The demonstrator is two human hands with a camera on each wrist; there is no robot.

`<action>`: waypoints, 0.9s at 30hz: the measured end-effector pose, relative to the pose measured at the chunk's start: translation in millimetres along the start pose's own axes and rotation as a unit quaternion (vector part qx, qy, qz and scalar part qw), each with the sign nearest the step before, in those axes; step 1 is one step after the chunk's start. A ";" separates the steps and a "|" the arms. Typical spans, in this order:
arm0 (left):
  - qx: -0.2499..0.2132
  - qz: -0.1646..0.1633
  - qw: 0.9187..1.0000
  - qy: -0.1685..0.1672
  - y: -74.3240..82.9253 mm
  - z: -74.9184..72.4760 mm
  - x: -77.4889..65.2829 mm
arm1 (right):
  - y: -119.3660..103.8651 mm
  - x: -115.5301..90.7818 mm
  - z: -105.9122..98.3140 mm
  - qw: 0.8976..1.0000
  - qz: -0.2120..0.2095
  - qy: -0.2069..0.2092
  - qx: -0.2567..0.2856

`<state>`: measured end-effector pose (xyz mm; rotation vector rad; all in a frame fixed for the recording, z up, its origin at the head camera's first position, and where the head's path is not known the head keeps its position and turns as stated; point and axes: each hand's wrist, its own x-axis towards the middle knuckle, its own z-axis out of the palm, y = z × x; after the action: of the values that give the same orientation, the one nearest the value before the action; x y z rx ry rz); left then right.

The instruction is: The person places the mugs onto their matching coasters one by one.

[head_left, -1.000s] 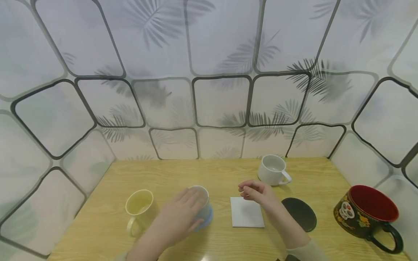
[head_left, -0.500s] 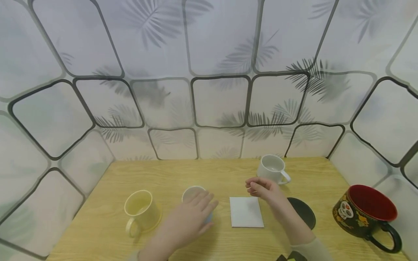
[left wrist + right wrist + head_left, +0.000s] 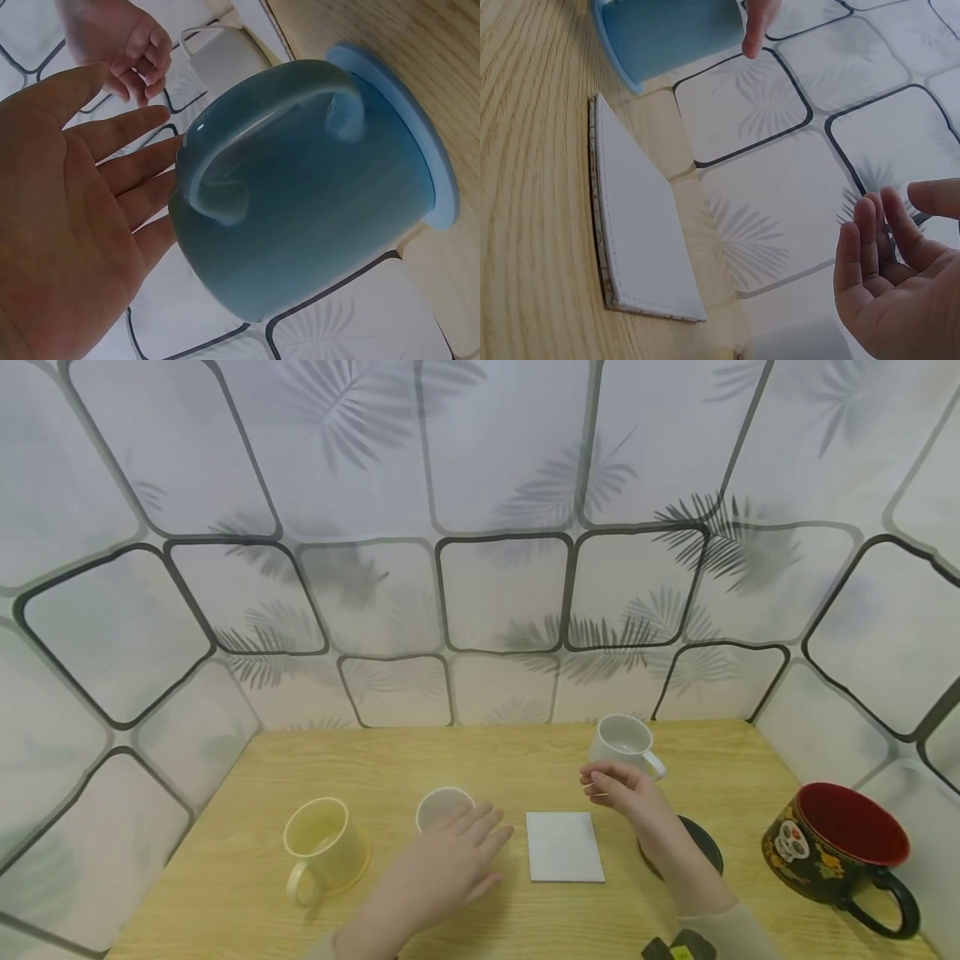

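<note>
My left hand (image 3: 446, 864) hovers over the near side of a blue mug (image 3: 315, 202), its fingers spread and holding nothing. In the left wrist view the mug stands upright on a round blue coaster (image 3: 442, 176), with its handle toward the camera. From the head, the hand covers most of the mug and all of that coaster. My right hand (image 3: 633, 797) is raised to the right of a white square coaster (image 3: 565, 847), its fingers loosely bent around nothing. It overlaps the lower part of a white mug (image 3: 622, 737) in the head view.
A yellow mug (image 3: 322, 843) sits on a yellow coaster at the left. Partly behind my right forearm lies a round black coaster (image 3: 703, 845). A large black mug (image 3: 817, 860) with a red inside and a skull design stands at the right. Patterned white walls (image 3: 502, 593) enclose the table.
My left hand has shifted right across the front of the blue mug, hiding the blue coaster in the head view. My right hand has drifted right and slightly farther back, toward the white mug.
</note>
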<state>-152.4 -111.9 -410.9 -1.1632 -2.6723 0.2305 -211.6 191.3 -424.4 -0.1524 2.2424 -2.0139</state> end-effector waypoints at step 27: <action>0.008 0.047 0.999 0.006 14.8 15.6 15.5 | 13.5 6.2 -42.6 0.999 -0.002 0.037 -0.007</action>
<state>-156.3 -91.4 -427.2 -1.2824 -2.6050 0.2585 -224.3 233.6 -433.5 -0.0850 2.3030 -2.0395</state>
